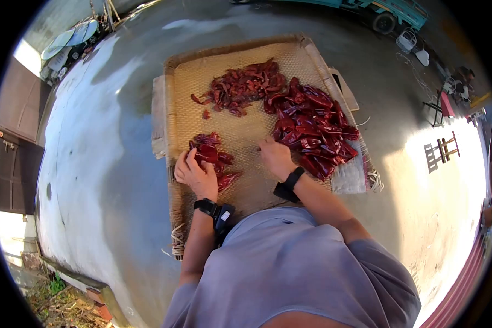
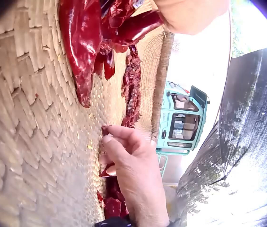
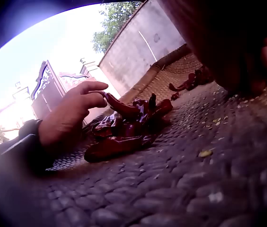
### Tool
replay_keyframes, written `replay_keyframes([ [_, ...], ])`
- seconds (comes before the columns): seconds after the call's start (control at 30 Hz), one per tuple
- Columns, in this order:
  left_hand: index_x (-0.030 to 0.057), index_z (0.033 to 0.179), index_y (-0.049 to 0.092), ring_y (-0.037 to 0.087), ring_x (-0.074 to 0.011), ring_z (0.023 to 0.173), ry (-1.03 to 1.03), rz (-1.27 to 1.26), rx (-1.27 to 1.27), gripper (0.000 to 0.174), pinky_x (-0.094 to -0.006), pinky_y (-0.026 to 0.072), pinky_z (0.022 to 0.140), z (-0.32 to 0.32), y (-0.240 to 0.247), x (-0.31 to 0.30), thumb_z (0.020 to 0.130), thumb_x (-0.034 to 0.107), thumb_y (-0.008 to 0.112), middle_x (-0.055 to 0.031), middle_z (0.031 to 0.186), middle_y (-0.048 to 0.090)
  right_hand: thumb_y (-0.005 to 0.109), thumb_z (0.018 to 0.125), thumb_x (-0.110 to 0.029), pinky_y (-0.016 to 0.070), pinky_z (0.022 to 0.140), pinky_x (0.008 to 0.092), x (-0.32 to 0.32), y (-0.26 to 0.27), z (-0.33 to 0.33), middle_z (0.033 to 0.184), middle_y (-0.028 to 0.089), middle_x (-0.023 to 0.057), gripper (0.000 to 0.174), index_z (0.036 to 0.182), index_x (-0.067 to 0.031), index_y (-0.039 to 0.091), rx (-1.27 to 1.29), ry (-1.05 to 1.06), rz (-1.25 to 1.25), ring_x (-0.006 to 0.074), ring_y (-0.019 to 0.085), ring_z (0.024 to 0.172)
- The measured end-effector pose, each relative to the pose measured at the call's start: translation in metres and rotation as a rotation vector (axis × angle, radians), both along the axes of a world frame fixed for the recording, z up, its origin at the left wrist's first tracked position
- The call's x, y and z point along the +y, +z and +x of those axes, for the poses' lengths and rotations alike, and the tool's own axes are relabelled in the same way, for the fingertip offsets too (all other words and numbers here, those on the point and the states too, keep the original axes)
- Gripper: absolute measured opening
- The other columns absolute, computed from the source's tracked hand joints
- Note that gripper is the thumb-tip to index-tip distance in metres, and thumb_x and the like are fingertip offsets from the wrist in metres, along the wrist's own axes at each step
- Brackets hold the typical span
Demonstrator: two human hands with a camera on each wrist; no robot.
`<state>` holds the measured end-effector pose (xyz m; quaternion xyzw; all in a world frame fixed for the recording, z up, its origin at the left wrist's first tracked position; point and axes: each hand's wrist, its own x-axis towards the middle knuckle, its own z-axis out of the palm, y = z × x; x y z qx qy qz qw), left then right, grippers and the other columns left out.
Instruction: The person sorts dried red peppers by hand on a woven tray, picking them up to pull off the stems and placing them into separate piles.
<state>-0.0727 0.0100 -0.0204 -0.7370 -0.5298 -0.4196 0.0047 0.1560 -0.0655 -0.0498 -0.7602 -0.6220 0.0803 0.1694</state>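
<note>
My left hand has its fingertips on a glossy red pepper in the small pile at the mat's left; the right wrist view shows this hand pinching the end of a pepper. Low over the woven mat, between the small pile and the large one, is my right hand. In the left wrist view its thumb and forefinger meet at a small dark red piece. In the right wrist view this hand is dark, its fingertips partly hidden.
A large pile of glossy red peppers lies at the mat's right. Torn or shrivelled dark red pieces lie toward the far edge. The mat has a raised rim. A teal vehicle stands beyond on the concrete floor.
</note>
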Motion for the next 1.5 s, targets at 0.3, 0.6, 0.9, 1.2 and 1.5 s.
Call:
replay_keyframes([
  [0.3,0.0137,0.13,0.062,0.035,-0.038,0.141,-0.167,-0.085,0.017,0.044,-0.0552,0.0275,0.113,0.001,-0.01,0.003,0.087,0.017,0.07,-0.0199,0.15,0.041,0.054,0.086,-0.005,0.0571,0.069,0.0444,0.014,0.016,-0.019,0.103,0.06,0.0248,0.022,0.107,0.0024,0.059,0.076,-0.148,0.065,0.0378,0.068,0.085],
  [0.6,0.0143,0.127,0.064,0.045,-0.0358,0.13,0.011,-0.096,0.293,0.04,-0.0511,0.036,0.106,-0.001,-0.025,0.006,0.099,0.042,0.059,-0.0115,0.149,0.045,0.063,0.079,-0.005,0.0566,0.067,0.0441,0.017,0.02,-0.023,0.095,0.061,0.0218,0.026,0.104,0.0016,0.059,0.132,0.049,0.094,0.038,0.067,0.085],
  [0.9,0.009,0.126,0.061,0.043,-0.0411,0.127,-0.005,-0.118,0.294,0.036,-0.0533,0.0365,0.102,0.008,-0.027,0.001,0.099,0.034,0.061,-0.019,0.149,0.039,0.062,0.081,-0.016,0.0488,0.083,0.047,0.033,0.049,0.023,0.1,0.062,0.014,0.019,0.097,-0.0066,0.064,0.02,0.145,0.22,0.0351,0.059,0.098],
  [1.2,0.0091,0.123,0.061,0.043,-0.0422,0.128,-0.029,-0.121,0.297,0.038,-0.057,0.034,0.104,0.011,-0.03,0.001,0.096,0.035,0.062,-0.0206,0.147,0.042,0.059,0.091,-0.015,0.0429,0.089,0.0462,0.113,0.051,0.111,0.111,0.06,0.0102,0.023,0.112,-0.0108,0.066,-0.417,-0.086,-0.062,0.0315,0.055,0.107],
  [1.5,0.0093,0.121,0.061,0.039,-0.0434,0.133,-0.046,-0.152,0.218,0.036,-0.058,0.0301,0.106,0.011,-0.026,-0.002,0.094,0.033,0.063,-0.0213,0.149,0.04,0.055,0.094,-0.017,0.0404,0.092,0.0434,0.115,0.039,0.128,0.098,0.067,0.0059,0.017,0.106,-0.0157,0.067,-0.448,-0.05,0.219,0.0279,0.057,0.1],
])
